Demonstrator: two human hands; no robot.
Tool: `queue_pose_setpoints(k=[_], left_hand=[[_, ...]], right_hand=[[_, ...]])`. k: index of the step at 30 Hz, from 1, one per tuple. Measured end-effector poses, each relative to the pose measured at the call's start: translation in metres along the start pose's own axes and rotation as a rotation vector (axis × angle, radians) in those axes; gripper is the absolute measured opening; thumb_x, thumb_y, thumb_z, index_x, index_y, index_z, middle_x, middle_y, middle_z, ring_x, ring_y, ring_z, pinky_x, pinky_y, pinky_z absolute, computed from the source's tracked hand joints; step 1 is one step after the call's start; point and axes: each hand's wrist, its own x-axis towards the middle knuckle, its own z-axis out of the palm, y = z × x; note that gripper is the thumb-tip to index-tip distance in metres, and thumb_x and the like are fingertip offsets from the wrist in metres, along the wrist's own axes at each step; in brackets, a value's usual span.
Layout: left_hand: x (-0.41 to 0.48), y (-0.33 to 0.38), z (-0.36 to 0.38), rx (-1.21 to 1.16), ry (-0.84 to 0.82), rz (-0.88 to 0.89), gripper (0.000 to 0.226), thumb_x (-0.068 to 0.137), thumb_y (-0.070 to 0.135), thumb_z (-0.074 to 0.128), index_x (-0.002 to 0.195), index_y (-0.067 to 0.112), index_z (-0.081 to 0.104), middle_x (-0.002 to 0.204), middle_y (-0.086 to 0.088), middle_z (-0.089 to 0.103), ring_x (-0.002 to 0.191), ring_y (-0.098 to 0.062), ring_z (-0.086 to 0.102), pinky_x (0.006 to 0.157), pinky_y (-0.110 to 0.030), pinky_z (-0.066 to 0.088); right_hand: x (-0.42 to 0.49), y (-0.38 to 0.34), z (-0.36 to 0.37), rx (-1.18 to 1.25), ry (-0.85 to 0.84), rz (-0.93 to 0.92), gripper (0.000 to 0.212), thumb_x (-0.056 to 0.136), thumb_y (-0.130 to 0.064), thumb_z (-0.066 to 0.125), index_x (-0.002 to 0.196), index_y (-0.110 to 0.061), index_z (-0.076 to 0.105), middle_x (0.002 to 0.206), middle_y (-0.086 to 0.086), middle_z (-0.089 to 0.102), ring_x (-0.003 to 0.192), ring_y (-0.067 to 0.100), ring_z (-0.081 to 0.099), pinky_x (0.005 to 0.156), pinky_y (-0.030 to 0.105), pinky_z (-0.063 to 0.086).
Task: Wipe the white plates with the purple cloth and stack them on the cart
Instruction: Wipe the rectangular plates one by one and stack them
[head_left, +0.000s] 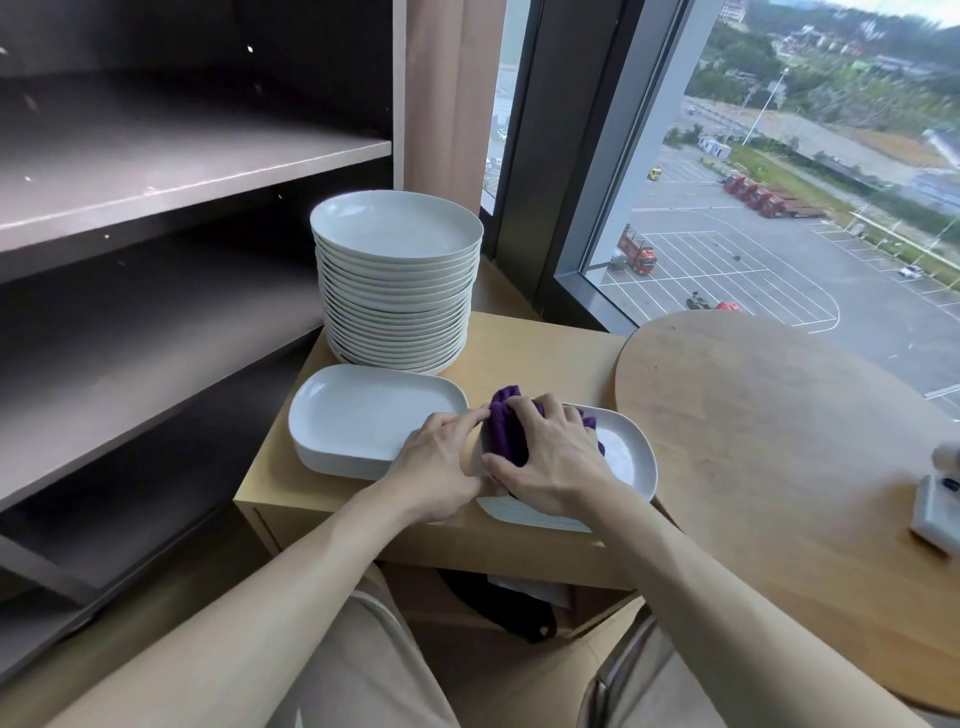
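The right hand (550, 460) clutches the bunched purple cloth (506, 434) and presses it into a rectangular white plate (626, 452), while the left hand (441, 467) grips that plate's left rim, steadying it on the wooden cart (524, 343). The glazed plate looks stiff, slick and breakable, so its raised rim seems the safest hold; the cloth is soft and crumples freely. Just left lies a low stack of like plates (358, 421), with a tall stack of round plates (397, 291) behind

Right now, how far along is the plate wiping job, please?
Looks done: a short pile of rectangular plates on the cart. In hand: the right hand presses the purple cloth into a rectangular plate; the left hand holds its rim. Left: probably the plates beneath it; the tall round stack, I cannot tell.
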Motion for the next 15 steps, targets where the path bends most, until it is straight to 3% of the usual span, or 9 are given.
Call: queue_pose_setpoints(k=[4, 7, 11, 15], left_hand=[[-0.001, -0.001, 0.002, 0.034, -0.003, -0.002, 0.094, 0.079, 0.052, 0.078, 0.155, 0.047, 0.022, 0.150, -0.005, 0.038, 0.139, -0.027, 0.039, 0.115, -0.041, 0.035], [-0.001, -0.002, 0.002, 0.031, 0.002, 0.009, 0.093, 0.078, 0.049, 0.076, 0.154, 0.050, 0.023, 0.150, -0.002, 0.038, 0.140, -0.024, 0.038, 0.114, -0.039, 0.034], [0.000, -0.003, 0.002, 0.101, -0.002, 0.059, 0.085, 0.079, 0.060, 0.072, 0.151, 0.048, 0.028, 0.158, 0.007, 0.035, 0.143, -0.017, 0.034, 0.114, -0.040, 0.035], [0.000, -0.006, 0.000, 0.179, -0.008, 0.123, 0.081, 0.081, 0.070, 0.065, 0.149, 0.040, 0.033, 0.163, 0.018, 0.027, 0.144, -0.012, 0.028, 0.115, -0.039, 0.034]], right_hand=[[-0.012, 0.009, -0.008, -0.074, -0.066, -0.048, 0.097, 0.069, -0.087, 0.057, 0.145, -0.033, 0.030, 0.144, 0.003, 0.040, 0.124, 0.031, 0.042, 0.099, 0.051, 0.042], [-0.019, 0.013, -0.011, -0.071, -0.082, -0.041, 0.104, 0.065, -0.083, 0.063, 0.149, -0.035, 0.024, 0.140, 0.002, 0.041, 0.121, 0.029, 0.043, 0.097, 0.050, 0.046], [-0.033, 0.017, -0.011, 0.014, -0.021, -0.046, 0.092, 0.069, -0.064, 0.066, 0.148, -0.035, 0.029, 0.125, -0.002, 0.047, 0.113, 0.025, 0.046, 0.092, 0.043, 0.048], [-0.056, 0.030, -0.011, 0.088, 0.045, -0.120, 0.076, 0.066, -0.057, 0.063, 0.137, -0.042, 0.039, 0.109, -0.012, 0.048, 0.099, 0.017, 0.046, 0.084, 0.040, 0.050]])
